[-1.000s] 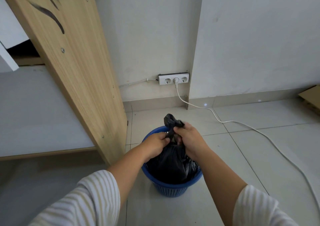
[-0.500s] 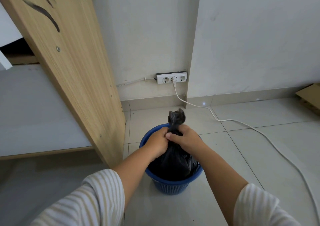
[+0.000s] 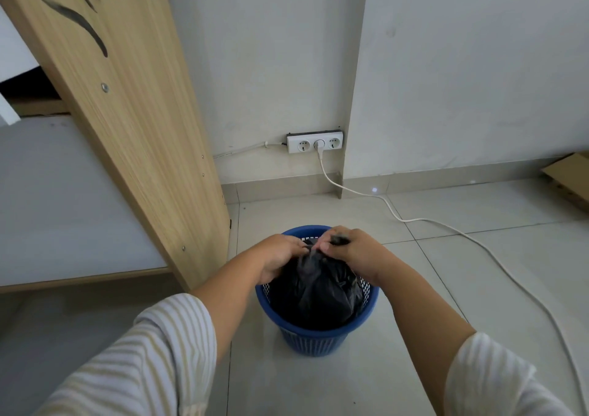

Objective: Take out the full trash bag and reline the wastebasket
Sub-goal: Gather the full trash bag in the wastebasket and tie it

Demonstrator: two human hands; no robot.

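You were on the closing-up step here. The black trash bag (image 3: 315,291) sat down inside the blue wastebasket (image 3: 314,340), on the tiled floor (image 3: 462,272) right beside the wooden furniture panel (image 3: 137,112). Your left hand (image 3: 280,253) and right hand (image 3: 357,253) were both bunched at the gathered neck. Each grip was curled tight on the plastic, with a twist of it poking out past your right knuckles. Couldn't tell if a knot was in there, since your fingers hid it.

The bag wasn't lifted yet, and no fresh liner was in shot. My guess for the next move: cinch the neck, then pull straight up, maybe pinning the rim, because that light mesh basket could ride up too. Mind the white cable (image 3: 427,221) off to the right.
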